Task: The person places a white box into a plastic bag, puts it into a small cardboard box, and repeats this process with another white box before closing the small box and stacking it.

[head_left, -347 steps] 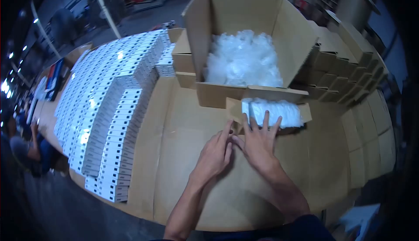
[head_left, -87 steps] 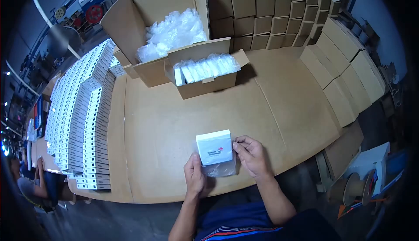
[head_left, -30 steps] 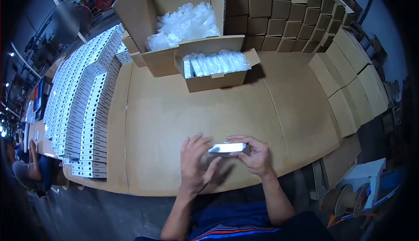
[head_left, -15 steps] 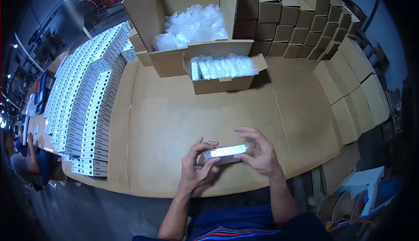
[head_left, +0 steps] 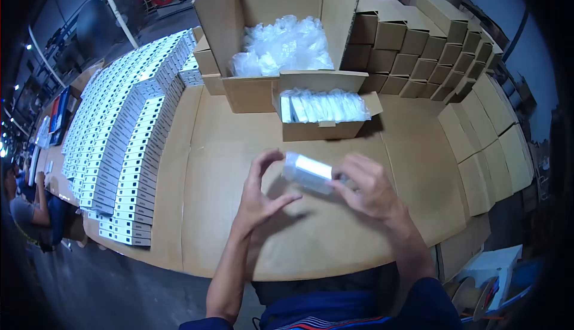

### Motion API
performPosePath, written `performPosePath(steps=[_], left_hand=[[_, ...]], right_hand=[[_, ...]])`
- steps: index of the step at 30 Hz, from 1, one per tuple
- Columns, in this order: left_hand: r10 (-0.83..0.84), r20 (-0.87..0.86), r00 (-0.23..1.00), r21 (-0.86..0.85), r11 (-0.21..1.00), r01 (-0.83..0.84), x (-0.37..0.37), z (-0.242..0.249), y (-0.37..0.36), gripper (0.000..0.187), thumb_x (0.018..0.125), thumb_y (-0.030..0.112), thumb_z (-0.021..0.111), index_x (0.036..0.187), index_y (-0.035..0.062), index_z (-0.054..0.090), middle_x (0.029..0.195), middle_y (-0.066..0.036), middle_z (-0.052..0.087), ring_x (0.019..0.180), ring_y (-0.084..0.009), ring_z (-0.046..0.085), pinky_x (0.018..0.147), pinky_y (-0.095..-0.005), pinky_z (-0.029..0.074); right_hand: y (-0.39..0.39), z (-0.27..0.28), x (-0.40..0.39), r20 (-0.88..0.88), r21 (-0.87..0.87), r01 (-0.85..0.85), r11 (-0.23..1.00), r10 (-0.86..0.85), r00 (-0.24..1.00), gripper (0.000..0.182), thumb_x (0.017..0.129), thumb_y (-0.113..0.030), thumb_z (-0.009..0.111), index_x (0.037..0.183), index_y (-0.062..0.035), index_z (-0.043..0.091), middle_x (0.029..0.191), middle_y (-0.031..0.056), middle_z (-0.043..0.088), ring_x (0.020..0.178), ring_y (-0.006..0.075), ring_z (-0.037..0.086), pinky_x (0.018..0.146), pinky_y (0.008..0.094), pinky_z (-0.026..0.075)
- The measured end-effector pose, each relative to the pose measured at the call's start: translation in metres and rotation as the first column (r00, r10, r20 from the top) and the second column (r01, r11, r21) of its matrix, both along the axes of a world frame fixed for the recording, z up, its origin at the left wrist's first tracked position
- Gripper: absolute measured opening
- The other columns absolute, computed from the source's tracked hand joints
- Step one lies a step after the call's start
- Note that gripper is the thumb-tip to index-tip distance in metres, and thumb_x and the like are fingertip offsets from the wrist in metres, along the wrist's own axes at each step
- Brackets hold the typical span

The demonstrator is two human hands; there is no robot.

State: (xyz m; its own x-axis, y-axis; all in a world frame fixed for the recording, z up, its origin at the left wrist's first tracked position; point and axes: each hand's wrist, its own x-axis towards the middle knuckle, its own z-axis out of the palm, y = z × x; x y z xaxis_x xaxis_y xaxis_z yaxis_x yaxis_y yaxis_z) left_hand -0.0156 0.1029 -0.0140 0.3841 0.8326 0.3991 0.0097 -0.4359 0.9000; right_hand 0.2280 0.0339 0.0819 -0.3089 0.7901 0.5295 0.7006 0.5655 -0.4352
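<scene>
In my right hand (head_left: 373, 186) is a small white box in a clear plastic bag (head_left: 308, 172), gripped at its right end and held above the cardboard-covered table (head_left: 239, 138). My left hand (head_left: 261, 192) is off the bagged box, its thumb and fingers spread just left of it. Beyond my hands stands an open carton (head_left: 321, 131) with a row of similar bagged white boxes (head_left: 326, 106) standing on edge in it.
Behind that carton, a large open carton (head_left: 254, 95) holds crumpled clear bags (head_left: 284, 48). Stacked white boxes (head_left: 107, 150) line the left side. Brown cartons (head_left: 412, 61) are piled at the back right, more (head_left: 487, 133) along the right edge. A person (head_left: 33, 207) is at far left.
My right hand has carried the bagged box up and forward, towards the open carton. My left hand has let go of it and opened. The view has shifted slightly.
</scene>
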Motion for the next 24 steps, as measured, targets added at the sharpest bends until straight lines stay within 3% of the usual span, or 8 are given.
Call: performPosePath(steps=[3, 5, 8, 11, 12, 13, 19, 24], left_hand=[[0.101, -0.23, 0.968, -0.028, 0.994, -0.11, 0.001, 0.001, 0.045, 0.106, 0.068, 0.023, 0.096, 0.153, 0.0039, 0.036, 0.146, -0.017, 0.051, 0.139, -0.0312, 0.049, 0.118, -0.0469, 0.039], [0.139, -0.284, 0.949, 0.03, 0.99, -0.136, 0.009, -0.016, 0.078, 0.109, 0.067, 0.024, 0.097, 0.153, 0.0026, 0.035, 0.149, -0.019, 0.049, 0.141, -0.0326, 0.047, 0.118, -0.0468, 0.039], [0.122, -0.231, 0.965, 0.069, 0.992, -0.109, 0.029, -0.038, 0.118, 0.113, 0.065, 0.024, 0.098, 0.154, 0.0012, 0.033, 0.149, -0.02, 0.048, 0.142, -0.0323, 0.046, 0.118, -0.0449, 0.039], [-0.045, -0.016, 0.999, 0.025, 0.999, 0.045, 0.05, -0.051, 0.144, 0.127, 0.059, 0.024, 0.1, 0.156, -0.0031, 0.024, 0.152, -0.026, 0.042, 0.142, -0.0376, 0.044, 0.118, -0.0439, 0.038], [-0.105, 0.085, 0.991, 0.025, 0.994, 0.103, 0.058, -0.051, 0.148, 0.13, 0.058, 0.024, 0.101, 0.157, -0.004, 0.021, 0.153, -0.027, 0.04, 0.142, -0.039, 0.043, 0.118, -0.044, 0.038], [-0.069, 0.042, 0.997, 0.039, 0.997, 0.068, 0.06, -0.051, 0.15, 0.13, 0.058, 0.024, 0.101, 0.157, -0.0043, 0.021, 0.152, -0.027, 0.041, 0.142, -0.0395, 0.043, 0.118, -0.0443, 0.038], [0.128, -0.162, 0.978, 0.13, 0.986, -0.108, 0.063, -0.052, 0.152, 0.123, 0.058, 0.027, 0.1, 0.152, -0.0048, 0.027, 0.145, -0.027, 0.044, 0.137, -0.0436, 0.045, 0.115, -0.0465, 0.041], [0.136, -0.154, 0.979, 0.154, 0.982, -0.112, 0.069, -0.054, 0.153, 0.116, 0.06, 0.027, 0.099, 0.15, -0.0017, 0.031, 0.14, -0.026, 0.046, 0.133, -0.0443, 0.047, 0.111, -0.0472, 0.044]], right_hand=[[0.033, 0.01, -0.01, -0.144, 0.091, 0.207, 0.974, -0.193, 0.971, 0.017, 0.08, -0.001, 0.08, 0.085, -0.0003, 0.064, 0.082, 0.0119, 0.064, 0.074, 0.0291, 0.064, 0.068, 0.0392, 0.051], [0.057, 0.008, -0.019, -0.216, 0.217, 0.321, 0.922, -0.275, 0.937, 0.017, 0.08, 0.0, 0.08, 0.085, -0.0007, 0.064, 0.081, 0.0109, 0.063, 0.071, 0.0273, 0.063, 0.066, 0.0388, 0.051], [0.089, -0.005, -0.039, -0.344, 0.272, 0.456, 0.848, -0.357, 0.868, 0.018, 0.081, 0.0, 0.081, 0.087, -0.0012, 0.064, 0.081, 0.0105, 0.062, 0.067, 0.0267, 0.062, 0.061, 0.0377, 0.05], [0.115, -0.018, -0.051, -0.344, 0.364, 0.518, 0.774, -0.406, 0.847, 0.017, 0.083, 0.0, 0.079, 0.094, -0.0016, 0.066, 0.082, 0.0097, 0.06, 0.064, 0.0259, 0.061, 0.057, 0.0371, 0.05], [0.121, -0.022, -0.057, -0.373, 0.296, 0.537, 0.79, -0.422, 0.826, 0.018, 0.083, 0.0, 0.079, 0.097, -0.0017, 0.067, 0.082, 0.0099, 0.06, 0.064, 0.026, 0.061, 0.057, 0.0373, 0.05], [0.122, -0.028, -0.061, -0.399, 0.222, 0.553, 0.803, -0.442, 0.803, 0.019, 0.083, -0.001, 0.079, 0.099, -0.0018, 0.068, 0.082, 0.0102, 0.06, 0.064, 0.026, 0.061, 0.057, 0.0376, 0.05], [0.129, -0.047, -0.064, -0.262, 0.201, 0.561, 0.803, -0.508, 0.821, 0.03, 0.082, -0.003, 0.079, 0.111, -0.0032, 0.072, 0.083, 0.011, 0.058, 0.067, 0.0271, 0.06, 0.061, 0.0402, 0.051], [0.132, -0.033, -0.067, -0.084, 0.138, 0.538, 0.831, -0.532, 0.843, 0.032, 0.084, -0.005, 0.076, 0.115, -0.0006, 0.071, 0.092, 0.0159, 0.061, 0.08, 0.035, 0.065, 0.073, 0.0456, 0.054]])
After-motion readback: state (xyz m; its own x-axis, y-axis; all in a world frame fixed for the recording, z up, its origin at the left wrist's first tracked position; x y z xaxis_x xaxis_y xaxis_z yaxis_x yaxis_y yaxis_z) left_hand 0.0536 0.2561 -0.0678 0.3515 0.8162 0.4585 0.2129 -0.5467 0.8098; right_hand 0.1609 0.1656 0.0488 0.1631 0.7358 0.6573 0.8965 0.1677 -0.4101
